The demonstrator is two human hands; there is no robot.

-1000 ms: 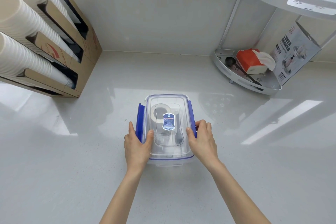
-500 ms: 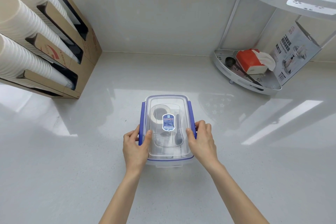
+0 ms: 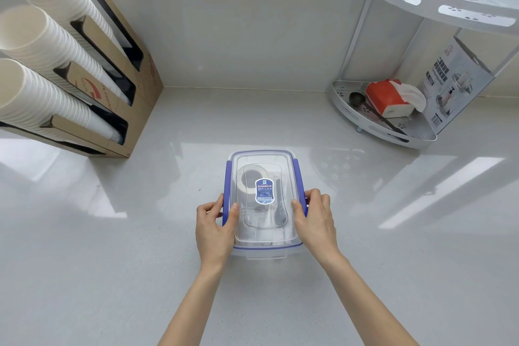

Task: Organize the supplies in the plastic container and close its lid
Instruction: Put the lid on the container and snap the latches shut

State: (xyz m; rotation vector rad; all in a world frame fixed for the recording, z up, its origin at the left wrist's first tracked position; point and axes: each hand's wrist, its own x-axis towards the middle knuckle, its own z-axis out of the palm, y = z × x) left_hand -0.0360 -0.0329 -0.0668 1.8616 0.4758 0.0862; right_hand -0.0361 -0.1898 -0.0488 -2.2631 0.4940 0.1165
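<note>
A clear plastic container (image 3: 264,250) with a blue-trimmed lid (image 3: 264,160) sits on the counter in front of me. Through the lid I see a roll of tape (image 3: 248,181) and a dark spoon-like tool (image 3: 280,212). A blue label (image 3: 264,191) is on the lid. My left hand (image 3: 214,229) grips the left blue side latch, thumb on the lid. My right hand (image 3: 316,219) grips the right blue latch the same way. Both latches lie folded down against the sides.
A cardboard dispenser (image 3: 120,98) with stacks of white paper cups (image 3: 42,45) stands at the left. A white corner rack (image 3: 393,126) at the right holds a red tissue pack (image 3: 389,97), a scoop and a printed box (image 3: 455,84).
The left blue latch, flared outward a second ago, has been folded down against the container by my left hand. My right hand has stayed on the right latch.
</note>
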